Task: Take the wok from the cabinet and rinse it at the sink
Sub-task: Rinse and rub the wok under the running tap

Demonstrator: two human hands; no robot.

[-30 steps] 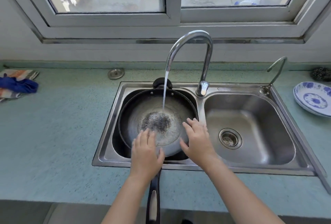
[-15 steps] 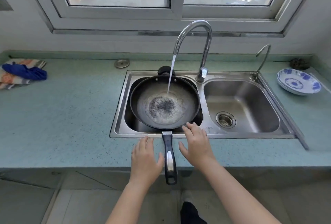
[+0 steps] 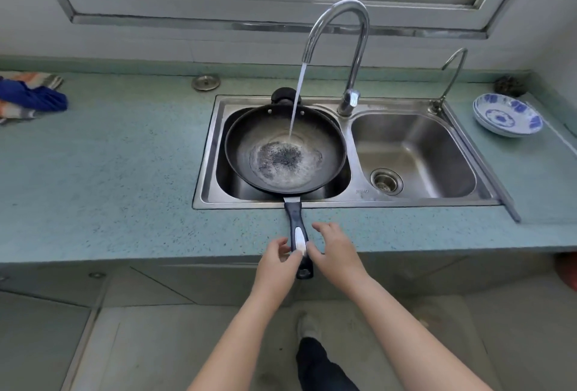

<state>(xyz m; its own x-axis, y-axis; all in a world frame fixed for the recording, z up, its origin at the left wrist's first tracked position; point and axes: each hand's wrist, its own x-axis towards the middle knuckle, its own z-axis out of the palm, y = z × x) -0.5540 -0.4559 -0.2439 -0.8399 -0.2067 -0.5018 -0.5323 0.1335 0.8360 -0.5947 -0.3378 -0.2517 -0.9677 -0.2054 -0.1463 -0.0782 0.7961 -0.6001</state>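
The black wok (image 3: 324, 140) sits tilted in the left basin of the steel sink (image 3: 206, 153). Water runs from the tall tap (image 3: 359, 34) onto its worn, wet middle. The wok's dark handle (image 3: 295, 218), with a white inset, sticks out over the counter's front edge towards me. My left hand (image 3: 276, 261) is at the handle's left side, fingers curled and thumb touching the inset, not closed around it. On the handle's right side, my right hand (image 3: 335, 250) has its fingers spread and its thumb tip against the handle.
The right basin (image 3: 415, 153) holds only a drain strainer. Blue-patterned plates (image 3: 507, 115) are stacked at the right end of the green counter (image 3: 109, 172), with a scourer (image 3: 509, 86) behind them. A blue cloth on a striped towel (image 3: 29, 98) lies far left. A small second tap (image 3: 449, 78) stands by the sink's back corner.
Both hands have drawn back from the wok's bowl across the sink rim to the end of its handle. The view has pulled back from the sink. The water keeps running.
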